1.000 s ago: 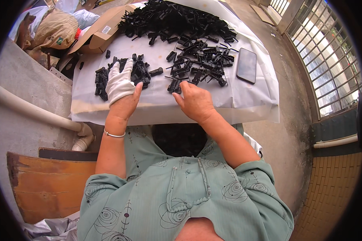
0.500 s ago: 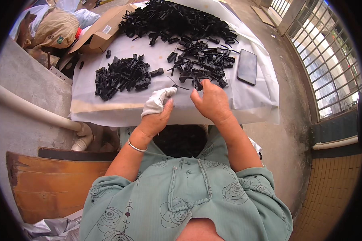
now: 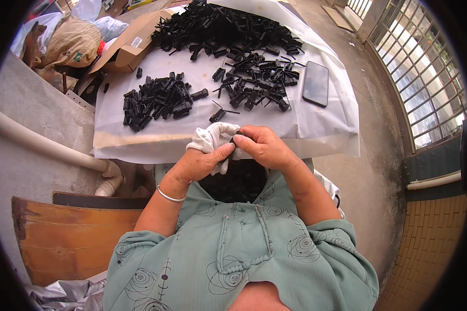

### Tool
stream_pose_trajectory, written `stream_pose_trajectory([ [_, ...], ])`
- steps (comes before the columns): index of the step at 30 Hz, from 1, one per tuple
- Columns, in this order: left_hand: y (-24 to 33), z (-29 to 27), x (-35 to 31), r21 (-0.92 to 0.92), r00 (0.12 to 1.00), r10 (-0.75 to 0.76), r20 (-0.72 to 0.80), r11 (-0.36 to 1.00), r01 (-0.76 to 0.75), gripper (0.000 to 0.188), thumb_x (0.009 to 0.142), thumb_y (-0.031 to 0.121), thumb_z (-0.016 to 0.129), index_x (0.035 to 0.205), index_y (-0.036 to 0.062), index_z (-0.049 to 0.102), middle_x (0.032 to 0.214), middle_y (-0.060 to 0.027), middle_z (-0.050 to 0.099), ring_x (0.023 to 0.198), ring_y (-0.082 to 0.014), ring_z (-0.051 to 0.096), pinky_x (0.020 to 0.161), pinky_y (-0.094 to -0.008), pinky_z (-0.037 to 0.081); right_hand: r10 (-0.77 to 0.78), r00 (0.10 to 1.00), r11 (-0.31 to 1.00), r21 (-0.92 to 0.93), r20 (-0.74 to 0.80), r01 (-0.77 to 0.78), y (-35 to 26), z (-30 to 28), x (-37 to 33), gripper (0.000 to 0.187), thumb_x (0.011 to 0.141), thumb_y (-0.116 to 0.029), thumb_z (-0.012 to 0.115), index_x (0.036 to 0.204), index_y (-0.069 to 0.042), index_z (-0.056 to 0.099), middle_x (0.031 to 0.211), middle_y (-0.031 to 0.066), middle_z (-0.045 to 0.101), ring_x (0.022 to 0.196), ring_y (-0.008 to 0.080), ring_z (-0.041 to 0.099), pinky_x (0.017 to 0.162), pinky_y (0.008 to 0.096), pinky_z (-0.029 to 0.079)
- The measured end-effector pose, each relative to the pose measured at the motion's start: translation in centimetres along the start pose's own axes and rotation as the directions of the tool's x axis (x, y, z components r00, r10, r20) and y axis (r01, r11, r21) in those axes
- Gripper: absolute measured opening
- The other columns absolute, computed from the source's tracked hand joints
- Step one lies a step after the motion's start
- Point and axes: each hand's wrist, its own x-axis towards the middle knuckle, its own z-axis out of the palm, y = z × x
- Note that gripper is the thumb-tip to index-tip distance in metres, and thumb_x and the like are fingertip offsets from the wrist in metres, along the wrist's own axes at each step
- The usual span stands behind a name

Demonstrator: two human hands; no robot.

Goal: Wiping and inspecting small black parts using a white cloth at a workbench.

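Note:
My left hand [image 3: 206,158], partly covered by a white cloth glove [image 3: 208,137] with the thumb bare, meets my bare right hand [image 3: 267,147] just over the table's near edge. Between them they pinch a small black plastic part [image 3: 236,139], mostly hidden by the fingers. Just beyond the hands lies a single black piece [image 3: 221,112] with thin rods sticking out. A loose pile of similar black parts [image 3: 259,78] spreads to its right, and a more compact pile [image 3: 158,101] lies to the left.
A large heap of black parts [image 3: 223,28] covers the far end of the white-sheeted table [image 3: 140,145]. A phone [image 3: 315,84] lies at the right, an open cardboard box [image 3: 132,49] at the far left. Below the near edge, dark contents [image 3: 231,184] show between my knees.
My right hand has left the near side of the right pile with a black part, drawing back and left to meet my left hand. The left hand has shifted slightly toward it.

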Motion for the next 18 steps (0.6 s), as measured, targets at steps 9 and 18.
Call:
stream_pose_trajectory([
  [9, -2.1, 0.7, 0.4, -0.141, 0.947, 0.107, -0.304, 0.978, -0.155, 0.022, 0.09, 0.016, 0.054, 0.108, 0.004, 0.05, 0.077, -0.0012, 0.057, 0.053, -0.0038, 0.047, 0.043, -0.0172, 0.037, -0.757, 0.64, 0.544, -0.671, -0.133, 0.504, -0.7, 3.7, -0.3, 0.017, 0.073, -0.008, 0.069, 0.082, -0.004, 0.055, 0.064, 0.003, 0.051, 0.048, 0.0156, 0.04, 0.047, 0.0272, 0.038],
  [18, -0.8, 1.1, -0.6, 0.007, 0.956, 0.161, -0.244, 0.986, -0.165, 0.023, 0.086, 0.006, 0.055, 0.108, -0.001, 0.051, 0.083, -0.0044, 0.058, 0.056, -0.0058, 0.051, 0.047, -0.0187, 0.042, -0.262, 0.912, 0.946, -0.271, -0.314, 0.179, -0.4, 2.3, -0.1, 0.023, 0.089, -0.017, 0.055, 0.074, 0.0, 0.052, 0.059, 0.0058, 0.048, 0.053, 0.0112, 0.042, 0.05, 0.026, 0.037],
])
